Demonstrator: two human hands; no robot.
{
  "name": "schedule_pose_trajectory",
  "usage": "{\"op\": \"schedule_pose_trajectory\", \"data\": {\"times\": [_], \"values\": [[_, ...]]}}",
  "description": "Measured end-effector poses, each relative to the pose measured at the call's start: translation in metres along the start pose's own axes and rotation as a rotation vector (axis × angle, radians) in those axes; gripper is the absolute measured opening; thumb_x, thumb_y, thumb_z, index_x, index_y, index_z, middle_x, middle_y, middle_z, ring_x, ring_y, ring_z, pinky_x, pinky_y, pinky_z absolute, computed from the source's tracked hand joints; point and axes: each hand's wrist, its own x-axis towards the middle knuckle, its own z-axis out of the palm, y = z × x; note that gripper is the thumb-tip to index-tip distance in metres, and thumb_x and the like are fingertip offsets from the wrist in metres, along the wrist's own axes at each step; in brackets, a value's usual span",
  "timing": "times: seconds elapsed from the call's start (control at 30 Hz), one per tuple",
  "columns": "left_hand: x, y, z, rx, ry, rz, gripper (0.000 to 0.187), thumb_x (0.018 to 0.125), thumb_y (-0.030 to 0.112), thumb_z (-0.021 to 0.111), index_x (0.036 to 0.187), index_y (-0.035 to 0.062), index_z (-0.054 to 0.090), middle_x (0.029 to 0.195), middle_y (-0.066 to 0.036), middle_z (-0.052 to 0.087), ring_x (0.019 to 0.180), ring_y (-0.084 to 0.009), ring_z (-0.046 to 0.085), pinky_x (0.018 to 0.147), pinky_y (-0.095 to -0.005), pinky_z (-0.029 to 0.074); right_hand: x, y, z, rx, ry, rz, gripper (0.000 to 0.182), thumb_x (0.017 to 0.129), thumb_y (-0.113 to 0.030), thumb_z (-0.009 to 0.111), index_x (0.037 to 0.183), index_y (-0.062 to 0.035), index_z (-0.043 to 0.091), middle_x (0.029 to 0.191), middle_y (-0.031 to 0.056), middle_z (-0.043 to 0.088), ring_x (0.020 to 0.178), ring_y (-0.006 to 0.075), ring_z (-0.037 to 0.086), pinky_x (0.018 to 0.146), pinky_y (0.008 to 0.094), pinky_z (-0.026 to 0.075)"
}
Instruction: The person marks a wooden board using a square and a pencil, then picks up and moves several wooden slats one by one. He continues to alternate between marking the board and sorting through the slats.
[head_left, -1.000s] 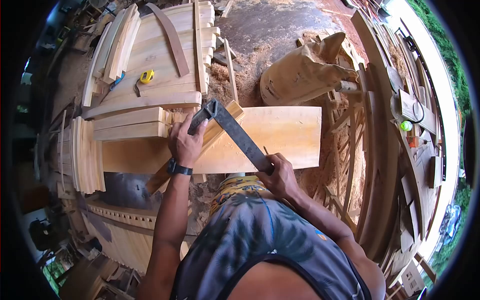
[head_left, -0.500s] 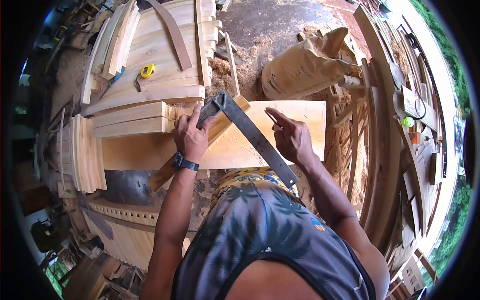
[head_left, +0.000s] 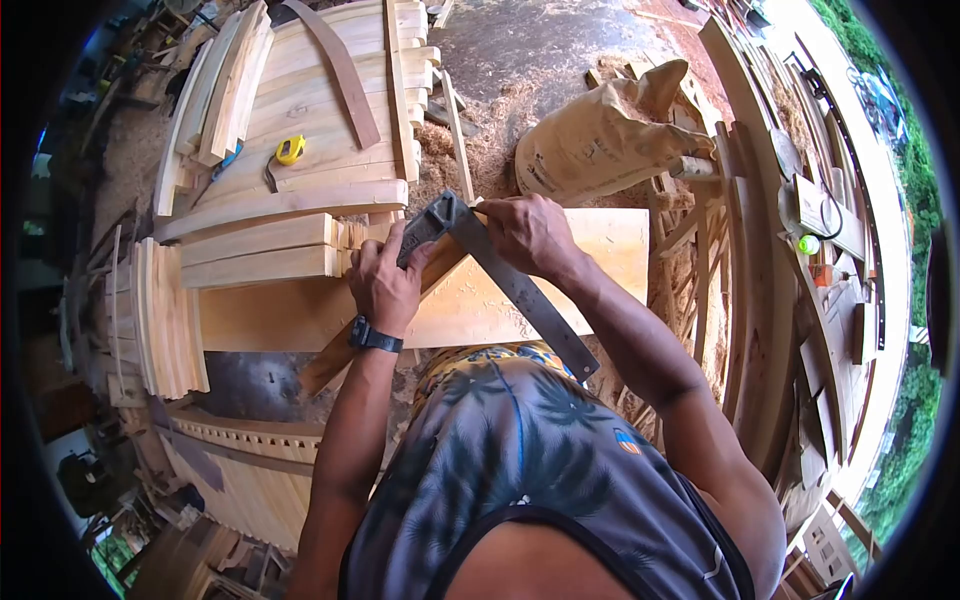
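My left hand (head_left: 385,285), with a black watch on the wrist, is closed around the stock of a metal try square (head_left: 535,305) and the edge of a narrow wooden strip (head_left: 325,370). The square's dark blade slants across the strip, down to the right towards my shirt. At the blade's upper end, my right hand (head_left: 530,235) is closed in a pinch near the strip's end. Its fingers hide most of a thin pencil, which shows better in the earlier view. Under the strip lies a wide pale board (head_left: 615,240) with shavings on it.
Stacked planks (head_left: 260,245) stand left of the board. Behind them a yellow tape measure (head_left: 290,150) rests on more planks. A brown sack (head_left: 600,145) stands beyond the board, amid shavings. Long timbers (head_left: 750,300) lean along the right.
My right hand has moved left and away from my body, from beside the blade to its upper end. My left hand still holds the square on the strip.
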Motion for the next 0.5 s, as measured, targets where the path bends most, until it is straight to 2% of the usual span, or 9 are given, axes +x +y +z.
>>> {"op": "schedule_pose_trajectory", "data": {"times": [0.1,0.17,0.2,0.23,0.3,0.37,0.4,0.43,0.5], "values": [[0.001,0.000,-0.001,-0.011,-0.017,-0.010,0.061,0.095,0.061,0.063,0.128,0.0108,0.072,0.084,-0.017,0.057,0.085,-0.0396,0.060,0.077,-0.0518,0.050,-0.003,0.002,-0.006,0.023,0.005,-0.116,0.025,0.087,-0.014,0.059,0.101,-0.0100,0.079,0.081,0.0207,0.072,0.074,0.0418,0.070,0.068,0.0517,0.057],[0.000,-0.001,0.000,0.005,-0.013,0.005,0.060,0.095,0.061,0.063,0.128,0.0113,0.072,0.086,-0.017,0.058,0.087,-0.0393,0.061,0.077,-0.0516,0.050,-0.014,-0.002,-0.025,-0.084,-0.108,-0.184,0.014,0.078,-0.012,0.057,0.074,-0.0070,0.070,0.067,0.0234,0.066,0.064,0.0434,0.068,0.062,0.0530,0.055],[-0.001,-0.002,0.002,0.002,-0.013,0.005,0.060,0.095,0.061,0.063,0.128,0.0113,0.072,0.086,-0.017,0.058,0.087,-0.0393,0.061,0.077,-0.0516,0.050,-0.022,-0.010,-0.043,-0.183,-0.268,-0.152,0.015,0.078,-0.011,0.057,0.071,-0.0065,0.069,0.068,0.0231,0.067,0.066,0.0407,0.070,0.065,0.0524,0.056],[-0.002,-0.002,0.003,-0.001,-0.020,-0.007,0.060,0.095,0.060,0.064,0.129,0.0118,0.072,0.086,-0.017,0.058,0.087,-0.0392,0.061,0.077,-0.0517,0.050,-0.035,-0.007,-0.044,-0.187,-0.266,-0.151,0.015,0.078,-0.011,0.057,0.071,-0.0065,0.069,0.068,0.0231,0.067,0.066,0.0407,0.070,0.065,0.0524,0.056],[0.000,-0.003,0.004,-0.008,-0.016,-0.027,0.060,0.094,0.060,0.065,0.129,0.0122,0.071,0.087,-0.017,0.058,0.087,-0.0390,0.061,0.077,-0.0519,0.050,-0.060,0.001,-0.039,-0.154,-0.240,0.014,0.019,0.079,-0.010,0.056,0.079,-0.0076,0.075,0.074,0.0235,0.070,0.071,0.0401,0.072,0.070,0.0509,0.058],[-0.002,-0.003,0.003,-0.010,0.003,-0.014,0.058,0.093,0.060,0.066,0.128,0.0139,0.072,0.085,-0.015,0.058,0.087,-0.0380,0.061,0.077,-0.0530,0.050,-0.084,0.009,-0.024,0.102,-0.097,0.199,0.025,0.083,-0.011,0.056,0.093,-0.0076,0.079,0.080,0.0242,0.072,0.074,0.0426,0.072,0.074,0.0486,0.059],[-0.002,-0.003,0.001,-0.005,0.012,-0.027,0.058,0.093,0.060,0.066,0.128,0.0139,0.072,0.085,-0.015,0.058,0.087,-0.0380,0.061,0.077,-0.0530,0.050,-0.095,0.017,-0.015,0.255,-0.172,0.338,0.028,0.091,-0.014,0.057,0.107,-0.0067,0.079,0.090,0.0255,0.073,0.077,0.0435,0.072,0.076,0.0467,0.059],[-0.001,-0.001,-0.001,-0.016,-0.042,-0.049,0.060,0.092,0.059,0.068,0.131,0.0132,0.070,0.091,-0.017,0.060,0.092,-0.0387,0.061,0.080,-0.0534,0.050,-0.106,0.016,-0.010,0.378,-0.185,0.386,0.031,0.100,-0.023,0.058,0.112,-0.0006,0.075,0.089,0.0232,0.076,0.072,0.0342,0.074,0.072,0.0416,0.059],[-0.004,0.000,-0.004,-0.016,-0.085,-0.093,0.063,0.091,0.058,0.071,0.134,0.0126,0.067,0.098,-0.018,0.061,0.097,-0.0394,0.061,0.083,-0.0538,0.049,-0.122,0.006,-0.005,1.089,-0.295,0.740,0.038,0.104,-0.029,0.060,0.117,0.0048,0.071,0.087,0.0164,0.075,0.068,0.0220,0.072,0.066,0.0348,0.057]]}}
